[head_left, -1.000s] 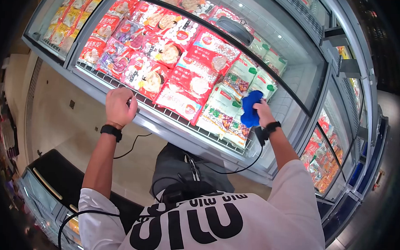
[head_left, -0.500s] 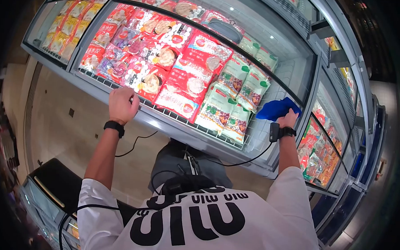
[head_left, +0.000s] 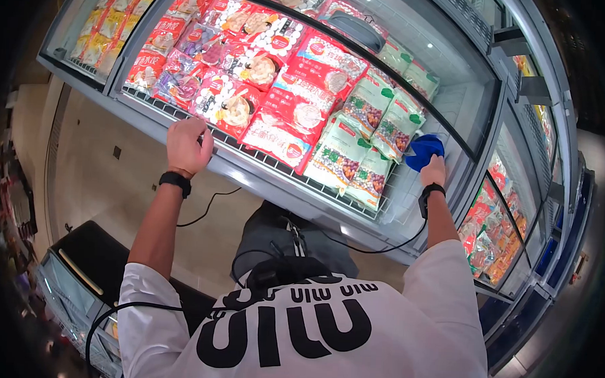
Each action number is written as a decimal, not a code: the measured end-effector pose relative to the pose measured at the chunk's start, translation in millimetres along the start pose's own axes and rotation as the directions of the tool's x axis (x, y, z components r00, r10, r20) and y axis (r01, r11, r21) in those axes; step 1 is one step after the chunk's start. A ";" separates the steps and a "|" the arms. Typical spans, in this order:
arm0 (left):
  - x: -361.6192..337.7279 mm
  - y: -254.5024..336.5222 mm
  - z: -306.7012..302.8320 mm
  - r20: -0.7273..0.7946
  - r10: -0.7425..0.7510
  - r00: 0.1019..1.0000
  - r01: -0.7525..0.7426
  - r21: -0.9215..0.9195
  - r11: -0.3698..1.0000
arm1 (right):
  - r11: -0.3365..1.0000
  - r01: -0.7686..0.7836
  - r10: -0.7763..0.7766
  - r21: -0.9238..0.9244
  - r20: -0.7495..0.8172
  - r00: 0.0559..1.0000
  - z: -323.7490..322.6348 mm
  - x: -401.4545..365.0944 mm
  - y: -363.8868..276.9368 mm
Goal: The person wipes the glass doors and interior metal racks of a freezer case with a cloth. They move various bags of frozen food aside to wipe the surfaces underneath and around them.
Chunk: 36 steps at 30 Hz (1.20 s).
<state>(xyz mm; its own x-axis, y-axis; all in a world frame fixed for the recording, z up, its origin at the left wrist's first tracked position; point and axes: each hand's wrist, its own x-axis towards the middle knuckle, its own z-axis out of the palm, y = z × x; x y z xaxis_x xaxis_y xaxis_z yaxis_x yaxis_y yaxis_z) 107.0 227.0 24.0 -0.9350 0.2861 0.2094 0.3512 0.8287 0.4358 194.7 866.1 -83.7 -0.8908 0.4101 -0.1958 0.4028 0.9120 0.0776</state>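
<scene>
The main compartment of the freezer (head_left: pixel 249 180), across the upper middle of the frame, is crossed diagonally by one dark rail (head_left: pixel 431 111); one grey handle (head_left: pixel 355 30) lies beyond it, over the packets at upper centre. A wire grid (head_left: pixel 382 209) shows along the front of the stock and at its right end. Contents noted: red packets (head_left: pixel 296 107) through the centre, purple packets (head_left: pixel 182 79) left of centre, and green-and-white packets (head_left: pixel 338 150) to the right, at least four of these on the near side of the rail. The full count of the red ones cannot be told, as they overlap. A separate compartment at upper left holds yellow packets (head_left: pixel 114 22); another, at right, holds mixed red and orange packets (head_left: pixel 493 231). One blue cloth (head_left: pixel 426 150) is found right of centre, just beside the green-and-white stock, pinched in the fingers of the right hand (head_left: pixel 433 169). The left hand (head_left: pixel 188 145) is at the front edge of the freezer, left of centre, fingers curled; whether it grips the edge cannot be told. Two black wristbands are recorded, one per wrist. A black cable (head_left: pixel 381 252) hangs in a curve below the right wrist, in front of the freezer.
</scene>
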 end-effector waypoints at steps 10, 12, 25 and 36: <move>6.2 -0.9 1.5 -0.023 0.041 0.999 -0.042 -0.048 0.998 | 0.984 0.053 -0.019 -0.172 0.192 0.981 10.5 17.6 -14.2; 4.0 0.9 1.8 -0.016 0.031 0.999 -0.032 -0.051 0.998 | 0.960 0.126 -0.120 -0.252 0.036 0.992 19.5 7.3 -12.3; 2.5 -3.3 4.0 -0.071 0.074 0.995 -0.077 -0.042 0.996 | 0.892 0.171 -0.098 -0.418 0.192 0.977 13.6 0.8 -13.1; 0.1 -4.7 5.2 -0.137 0.074 0.988 -0.083 -0.054 0.995 | 0.837 0.407 -0.275 -0.367 0.361 0.891 -7.6 -30.8 -7.7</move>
<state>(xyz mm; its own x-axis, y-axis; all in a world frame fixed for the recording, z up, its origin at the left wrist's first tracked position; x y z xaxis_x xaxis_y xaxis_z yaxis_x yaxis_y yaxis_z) 105.0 225.6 17.4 -0.8907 0.2781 0.3596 0.4293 0.7749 0.4640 217.4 846.5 -70.9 -0.8288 0.1112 -0.5484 -0.1026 0.9332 0.3443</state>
